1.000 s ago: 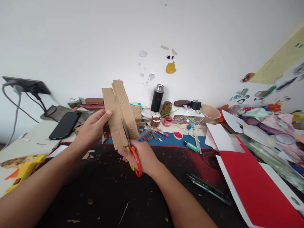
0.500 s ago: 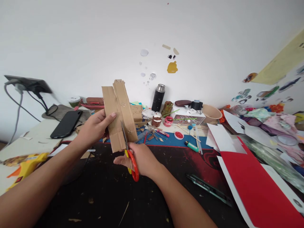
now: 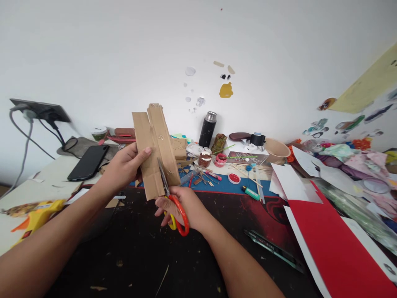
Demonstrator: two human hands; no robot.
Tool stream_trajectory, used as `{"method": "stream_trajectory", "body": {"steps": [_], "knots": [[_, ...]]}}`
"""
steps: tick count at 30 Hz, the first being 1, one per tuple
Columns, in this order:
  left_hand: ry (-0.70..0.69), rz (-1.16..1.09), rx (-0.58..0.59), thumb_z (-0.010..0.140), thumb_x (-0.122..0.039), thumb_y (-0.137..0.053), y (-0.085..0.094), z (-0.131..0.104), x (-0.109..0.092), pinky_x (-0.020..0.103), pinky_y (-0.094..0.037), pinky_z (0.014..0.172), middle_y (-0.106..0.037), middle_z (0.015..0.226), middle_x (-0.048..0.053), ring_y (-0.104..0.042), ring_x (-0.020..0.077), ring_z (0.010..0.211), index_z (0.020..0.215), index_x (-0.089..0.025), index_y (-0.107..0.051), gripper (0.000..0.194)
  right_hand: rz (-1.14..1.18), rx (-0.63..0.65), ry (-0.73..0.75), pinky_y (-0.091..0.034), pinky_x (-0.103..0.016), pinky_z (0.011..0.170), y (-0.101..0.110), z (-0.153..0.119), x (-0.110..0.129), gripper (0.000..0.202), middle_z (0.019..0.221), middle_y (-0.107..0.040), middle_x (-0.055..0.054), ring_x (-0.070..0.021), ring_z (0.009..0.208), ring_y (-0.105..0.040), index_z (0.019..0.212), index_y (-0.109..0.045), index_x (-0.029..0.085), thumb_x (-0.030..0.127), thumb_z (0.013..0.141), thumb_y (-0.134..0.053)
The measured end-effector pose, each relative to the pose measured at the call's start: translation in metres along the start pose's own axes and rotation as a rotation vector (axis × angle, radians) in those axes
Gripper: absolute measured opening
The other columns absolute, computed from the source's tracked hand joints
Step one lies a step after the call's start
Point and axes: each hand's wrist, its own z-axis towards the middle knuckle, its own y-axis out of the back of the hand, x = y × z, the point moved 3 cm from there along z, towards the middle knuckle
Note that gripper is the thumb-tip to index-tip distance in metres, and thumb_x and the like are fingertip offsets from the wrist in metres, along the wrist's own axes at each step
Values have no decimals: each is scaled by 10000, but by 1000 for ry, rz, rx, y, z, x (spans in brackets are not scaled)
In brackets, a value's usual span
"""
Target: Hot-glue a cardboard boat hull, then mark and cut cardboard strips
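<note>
Upright above the dark desk mat (image 3: 130, 256) I hold a piece of brown cardboard (image 3: 145, 140), slit lengthwise from its lower edge upward. My left hand (image 3: 130, 161) pinches its left strip, thumb in front and fingers behind. My right hand (image 3: 184, 207) grips scissors (image 3: 178, 215) with red and yellow handles, and their blades lie in the slit between the two strips. Small metallic-looking marks run along the right strip. The fingers of my right hand are partly covered by the handles.
A black phone (image 3: 88, 162) and a yellow glue gun (image 3: 40, 217) lie at left. Behind the hands stand a black flask (image 3: 207, 129) and paint jars (image 3: 220, 160). A utility knife (image 3: 273, 250), a green lighter (image 3: 250, 193) and red card (image 3: 338, 244) lie at right.
The scissor handles have swung slightly right and spread apart, with my right fingers now showing below them. My left hand and the cardboard stay nearly in place.
</note>
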Motion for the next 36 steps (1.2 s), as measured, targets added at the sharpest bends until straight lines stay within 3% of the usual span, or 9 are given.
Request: {"method": "stream_trajectory", "body": {"steps": [7, 16, 21, 27, 32, 36], "knots": [[-50, 14, -85, 846, -680, -805, 0, -2, -1, 257, -467, 383, -653, 692, -6, -558, 159, 466, 1038, -227, -668, 511, 25, -5, 70, -447, -222, 389, 4, 3, 2, 659, 758, -771, -16, -122, 423, -607, 1045, -702, 172, 768, 824, -876], [-1, -33, -46, 831, -723, -798, -3, 2, 8, 253, -403, 351, -569, 644, -36, -502, 151, 434, 994, -241, -635, 535, -151, -117, 78, -418, -210, 404, 4, -4, 6, 415, 668, -698, 30, -101, 420, -538, 1002, -710, 177, 586, 993, -783], [31, -95, -48, 807, -773, -802, -5, 4, 18, 236, -386, 345, -561, 674, -40, -490, 143, 457, 1001, -242, -628, 592, -183, -138, 69, -403, -206, 399, 5, -4, 2, 508, 662, -688, 31, -105, 432, -545, 1016, -724, 183, 669, 932, -846], [-30, -33, -99, 769, -807, -806, -7, 0, 11, 275, -463, 387, -628, 739, 0, -551, 176, 530, 987, -238, -646, 631, -245, -162, 109, -428, -217, 449, 7, -1, -2, 560, 677, -685, 21, -118, 470, -571, 994, -730, 202, 716, 858, -903], [10, -67, -70, 780, -818, -786, -7, 2, 16, 280, -405, 374, -577, 679, -21, -495, 170, 484, 1004, -243, -662, 630, -290, -174, 126, -472, -250, 505, 6, -1, -3, 601, 748, -717, -16, -169, 567, -649, 1019, -753, 206, 757, 832, -901], [-85, 0, -74, 809, -808, -777, -6, 3, 13, 290, -478, 469, -615, 685, -3, -625, 236, 639, 999, -243, -680, 603, -298, -163, 156, -519, -272, 553, 5, -1, -3, 650, 820, -744, -38, -195, 637, -690, 1081, -771, 203, 785, 819, -893]]}}
